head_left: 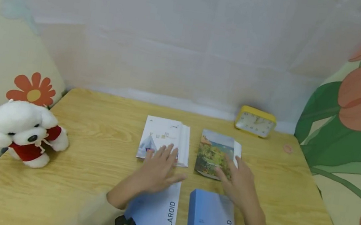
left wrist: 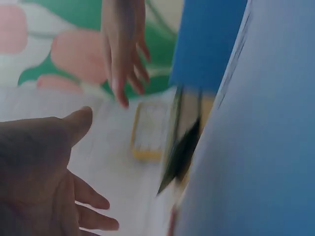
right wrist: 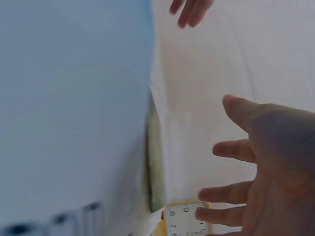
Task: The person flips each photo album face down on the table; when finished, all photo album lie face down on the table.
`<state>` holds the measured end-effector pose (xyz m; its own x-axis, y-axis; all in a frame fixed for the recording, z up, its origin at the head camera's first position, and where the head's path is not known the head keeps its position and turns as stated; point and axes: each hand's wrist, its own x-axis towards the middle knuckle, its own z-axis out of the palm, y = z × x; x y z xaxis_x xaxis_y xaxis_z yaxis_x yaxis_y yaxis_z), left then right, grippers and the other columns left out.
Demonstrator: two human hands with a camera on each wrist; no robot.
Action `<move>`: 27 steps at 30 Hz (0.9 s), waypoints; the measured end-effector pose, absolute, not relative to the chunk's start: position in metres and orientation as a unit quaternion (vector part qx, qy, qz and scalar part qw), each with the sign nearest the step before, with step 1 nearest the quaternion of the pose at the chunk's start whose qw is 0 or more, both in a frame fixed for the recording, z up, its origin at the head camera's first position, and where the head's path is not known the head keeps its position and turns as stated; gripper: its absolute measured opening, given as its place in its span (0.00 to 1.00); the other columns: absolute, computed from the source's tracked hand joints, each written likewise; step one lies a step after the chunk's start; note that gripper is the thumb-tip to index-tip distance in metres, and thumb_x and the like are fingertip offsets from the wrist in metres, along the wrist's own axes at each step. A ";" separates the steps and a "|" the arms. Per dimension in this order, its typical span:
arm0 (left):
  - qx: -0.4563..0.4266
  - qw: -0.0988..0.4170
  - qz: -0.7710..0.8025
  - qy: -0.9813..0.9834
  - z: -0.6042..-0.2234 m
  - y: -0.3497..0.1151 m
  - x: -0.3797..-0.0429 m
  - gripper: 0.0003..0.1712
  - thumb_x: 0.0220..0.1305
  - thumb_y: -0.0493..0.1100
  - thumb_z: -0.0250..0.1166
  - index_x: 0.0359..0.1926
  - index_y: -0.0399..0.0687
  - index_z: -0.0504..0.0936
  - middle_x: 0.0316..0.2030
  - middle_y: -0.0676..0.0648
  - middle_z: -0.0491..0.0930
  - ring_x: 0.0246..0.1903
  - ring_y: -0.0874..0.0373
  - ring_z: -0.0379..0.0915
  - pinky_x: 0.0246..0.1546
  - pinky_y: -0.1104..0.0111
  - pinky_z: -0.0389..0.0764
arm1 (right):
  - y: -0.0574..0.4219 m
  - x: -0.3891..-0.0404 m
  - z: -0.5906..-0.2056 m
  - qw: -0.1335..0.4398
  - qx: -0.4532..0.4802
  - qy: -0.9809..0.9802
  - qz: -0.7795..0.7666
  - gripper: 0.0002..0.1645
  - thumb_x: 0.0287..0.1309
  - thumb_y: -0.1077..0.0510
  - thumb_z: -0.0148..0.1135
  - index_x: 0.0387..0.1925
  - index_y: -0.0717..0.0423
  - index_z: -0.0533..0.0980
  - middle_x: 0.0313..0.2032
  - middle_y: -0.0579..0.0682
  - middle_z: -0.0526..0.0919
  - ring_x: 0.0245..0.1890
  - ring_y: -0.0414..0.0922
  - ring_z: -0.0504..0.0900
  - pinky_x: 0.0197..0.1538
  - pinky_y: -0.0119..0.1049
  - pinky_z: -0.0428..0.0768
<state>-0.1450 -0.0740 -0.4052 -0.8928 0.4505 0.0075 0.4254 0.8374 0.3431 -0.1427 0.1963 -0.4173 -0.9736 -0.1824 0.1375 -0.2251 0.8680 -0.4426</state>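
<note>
My left hand (head_left: 159, 171) is spread with its fingers straight, over the near edge of a white booklet with a tent picture (head_left: 160, 131) in the head view. Below that wrist lies a flat blue POLAROID album (head_left: 155, 216). The right hand (head_left: 241, 180), fingers apart, overlaps the right side of a booklet with a seaside garden cover (head_left: 214, 152). Under the right wrist is a second, thicker blue POLAROID album (head_left: 208, 220). Both wrist views show the palms holding nothing, with the left palm (left wrist: 39, 172) and right palm (right wrist: 280, 172) beside the large blue surfaces.
A yellow alarm clock (head_left: 255, 122) stands at the back right, with a small pink ring (head_left: 287, 148) lying near it. On the left sits a white plush dog (head_left: 27, 131) in red clothing. A white cloth (head_left: 176, 42) hangs behind the wooden table (head_left: 101, 136).
</note>
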 end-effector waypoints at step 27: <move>0.291 0.254 0.240 0.891 -0.459 -0.024 -0.069 0.78 0.37 0.77 0.74 0.75 0.30 0.51 0.74 0.31 0.53 0.73 0.43 0.49 0.71 0.46 0.48 | 0.193 -0.103 -0.438 -0.091 0.125 -0.936 0.317 0.15 0.67 0.57 0.61 0.51 0.57 0.82 0.48 0.53 0.85 0.52 0.53 0.81 0.58 0.56 0.75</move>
<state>-0.0690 -0.0240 -0.4592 -0.7014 0.6402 -0.3133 0.3958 0.7154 0.5758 -0.1033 0.1930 -0.4383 -0.9522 -0.2917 -0.0902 -0.1767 0.7672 -0.6166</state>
